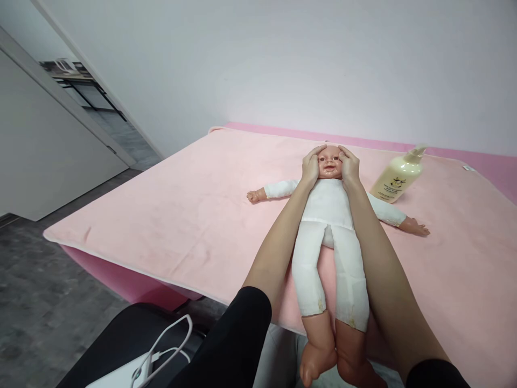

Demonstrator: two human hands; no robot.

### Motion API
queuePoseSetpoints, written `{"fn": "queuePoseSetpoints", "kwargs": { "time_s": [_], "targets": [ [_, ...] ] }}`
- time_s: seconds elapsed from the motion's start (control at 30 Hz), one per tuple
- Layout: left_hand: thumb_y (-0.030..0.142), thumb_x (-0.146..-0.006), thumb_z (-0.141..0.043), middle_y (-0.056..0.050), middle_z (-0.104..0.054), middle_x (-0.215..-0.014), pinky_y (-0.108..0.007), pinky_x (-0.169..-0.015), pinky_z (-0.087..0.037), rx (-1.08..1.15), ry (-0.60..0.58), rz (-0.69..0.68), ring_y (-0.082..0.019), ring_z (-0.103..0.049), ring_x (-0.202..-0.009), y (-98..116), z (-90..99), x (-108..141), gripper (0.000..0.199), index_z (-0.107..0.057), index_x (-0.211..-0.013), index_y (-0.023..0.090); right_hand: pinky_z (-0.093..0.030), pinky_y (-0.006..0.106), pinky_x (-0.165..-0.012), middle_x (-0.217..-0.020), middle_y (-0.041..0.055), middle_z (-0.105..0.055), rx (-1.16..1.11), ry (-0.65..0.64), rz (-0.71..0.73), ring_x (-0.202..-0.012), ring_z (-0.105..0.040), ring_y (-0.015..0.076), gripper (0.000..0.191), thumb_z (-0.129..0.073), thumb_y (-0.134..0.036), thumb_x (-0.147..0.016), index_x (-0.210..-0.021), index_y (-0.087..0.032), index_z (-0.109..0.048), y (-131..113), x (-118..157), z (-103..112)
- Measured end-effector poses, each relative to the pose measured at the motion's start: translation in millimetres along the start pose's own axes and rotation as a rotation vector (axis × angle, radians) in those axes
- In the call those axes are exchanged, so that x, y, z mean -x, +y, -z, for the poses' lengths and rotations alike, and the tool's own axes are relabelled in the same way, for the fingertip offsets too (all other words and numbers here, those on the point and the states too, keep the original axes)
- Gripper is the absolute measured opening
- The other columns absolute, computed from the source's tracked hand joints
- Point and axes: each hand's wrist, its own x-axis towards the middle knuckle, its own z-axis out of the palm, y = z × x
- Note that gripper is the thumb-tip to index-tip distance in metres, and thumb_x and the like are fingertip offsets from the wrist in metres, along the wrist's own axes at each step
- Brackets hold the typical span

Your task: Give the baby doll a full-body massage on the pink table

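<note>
A baby doll with a white cloth body lies on its back on the pink blanket, its head toward the wall and its arms spread out. My left hand cups one side of the doll's head, and my right hand cups the other. The fingers of both hands curve up over the temples toward the forehead. The doll's face shows between my palms, while its ears are hidden. Just right of my right forearm, a pale yellow pump bottle stands near the doll's arm.
The pink blanket covers a table against a white wall. The doll's feet hang past the table's near edge. At the lower left, a white device with a looped cable rests on a black seat. A door stands at left.
</note>
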Motion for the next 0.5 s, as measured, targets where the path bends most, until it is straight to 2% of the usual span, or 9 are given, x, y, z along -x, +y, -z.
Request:
{"fn": "queuePoseSetpoints", "kwargs": {
  "time_s": [0.27,0.37,0.5],
  "targets": [
    [0.005,-0.078,-0.035,-0.003,-0.066,-0.118,-0.025,-0.105,-0.038,0.028,0.009,0.007,-0.014,-0.053,-0.120,1,-1.1,2,0.039,-0.069,-0.095,0.015,-0.037,0.036,-0.107,-0.114,0.0011,-0.063,-0.023,0.028,-0.042,-0.114,-0.053,0.0155,0.034,-0.045,-0.014,-0.077,-0.103,-0.017,-0.067,-5,6,0],
    [0.010,-0.080,-0.045,-0.004,-0.066,-0.117,-0.028,-0.104,-0.039,0.043,0.006,-0.004,-0.015,-0.055,-0.116,0,-2.0,3,0.028,-0.068,-0.096,0.015,-0.038,0.036,-0.105,-0.115,0.0038,-0.062,-0.041,0.014,-0.028,-0.113,-0.054,0.0166,0.031,-0.054,-0.022,-0.077,-0.105,-0.015,-0.066,-6,9,-1],
    [0.013,-0.078,-0.055,-0.003,-0.067,-0.116,-0.030,-0.105,-0.039,0.041,0.001,-0.036,-0.016,-0.056,-0.116,-1,-2.1,4,0.023,-0.068,-0.097,0.018,-0.039,0.037,-0.104,-0.117,0.0052,-0.061,0.014,-0.020,0.043,-0.113,-0.053,0.0194,0.042,-0.070,-0.031,-0.065,-0.105,-0.017,-0.065,-5,10,1]
  ]
}}
